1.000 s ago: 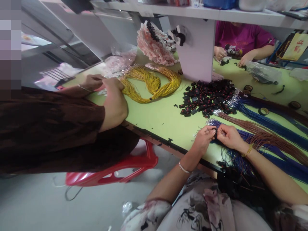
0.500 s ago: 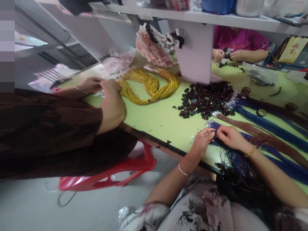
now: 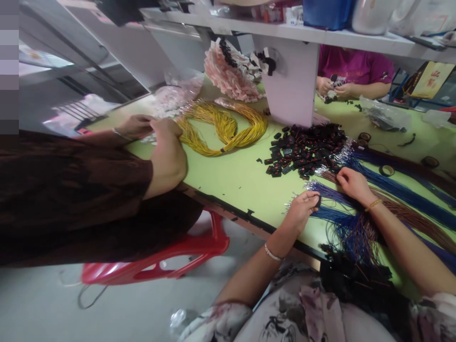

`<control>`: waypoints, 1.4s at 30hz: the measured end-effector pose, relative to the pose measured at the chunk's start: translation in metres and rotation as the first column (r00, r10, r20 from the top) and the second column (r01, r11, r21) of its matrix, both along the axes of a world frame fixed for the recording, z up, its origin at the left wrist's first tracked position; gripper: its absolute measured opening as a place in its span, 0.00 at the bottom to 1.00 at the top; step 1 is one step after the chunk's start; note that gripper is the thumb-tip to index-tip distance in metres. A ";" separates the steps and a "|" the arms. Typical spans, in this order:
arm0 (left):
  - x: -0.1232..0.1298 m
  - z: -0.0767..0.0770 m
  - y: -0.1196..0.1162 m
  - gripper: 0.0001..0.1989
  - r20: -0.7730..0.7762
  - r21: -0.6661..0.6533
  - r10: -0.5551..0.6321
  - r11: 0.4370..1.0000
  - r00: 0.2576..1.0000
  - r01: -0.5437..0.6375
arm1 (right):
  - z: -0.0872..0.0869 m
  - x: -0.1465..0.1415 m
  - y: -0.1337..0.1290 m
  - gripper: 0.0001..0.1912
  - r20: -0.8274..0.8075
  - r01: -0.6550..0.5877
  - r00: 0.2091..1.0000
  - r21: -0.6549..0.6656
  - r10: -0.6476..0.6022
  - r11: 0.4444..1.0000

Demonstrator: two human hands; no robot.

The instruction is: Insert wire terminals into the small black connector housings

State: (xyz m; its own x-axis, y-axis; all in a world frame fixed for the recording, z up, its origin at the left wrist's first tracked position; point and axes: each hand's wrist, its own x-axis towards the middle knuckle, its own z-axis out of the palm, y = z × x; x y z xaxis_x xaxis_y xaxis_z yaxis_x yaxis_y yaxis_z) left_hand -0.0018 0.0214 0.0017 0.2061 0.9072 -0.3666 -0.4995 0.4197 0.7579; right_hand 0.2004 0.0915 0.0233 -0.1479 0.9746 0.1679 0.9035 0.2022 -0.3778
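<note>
My left hand (image 3: 302, 209) is closed on a small black piece (image 3: 318, 202) near the table's front edge. My right hand (image 3: 352, 184) is farther back and to the right, its fingers pinched together at the metal-tipped ends of the brown wires (image 3: 394, 202); what lies between the fingertips is too small to make out. Blue wires (image 3: 329, 213) with silver tips lie beside and under my hands. Behind them spreads a pile of black connector housings (image 3: 302, 147) with reddish marks. A tangle of wires with black pieces (image 3: 356, 237) hangs over the edge near my lap.
Yellow wire bundles (image 3: 249, 130) lie on the green table (image 3: 221, 175). At the left, a person's hands (image 3: 166, 128) work close by, near a red stool (image 3: 192, 251). Another person (image 3: 356, 71) sits opposite. A shelf (image 3: 249, 28) crosses above, held by a white panel (image 3: 292, 85).
My right hand has moved away from my left hand, back and to the right, to the brown wires' tips. My left hand stays almost in place, the black piece now more visible.
</note>
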 end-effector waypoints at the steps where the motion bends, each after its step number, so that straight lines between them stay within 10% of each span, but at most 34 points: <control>1: 0.000 0.000 0.000 0.16 0.001 -0.002 -0.002 1.000 1.000 0.002 | 0.002 0.001 0.000 0.08 -0.034 0.007 0.999 -0.003 -0.007 1.000; 15: 0.002 0.008 -0.001 0.13 0.111 -0.022 0.053 0.998 0.992 -0.051 | 0.037 -0.051 -0.028 0.07 -0.508 -0.254 0.842 -0.072 0.184 0.964; 42: 0.002 0.002 -0.003 0.12 0.086 0.015 0.036 0.999 0.996 -0.038 | 0.017 -0.050 -0.061 0.08 -0.366 -0.185 0.923 -0.148 0.120 0.972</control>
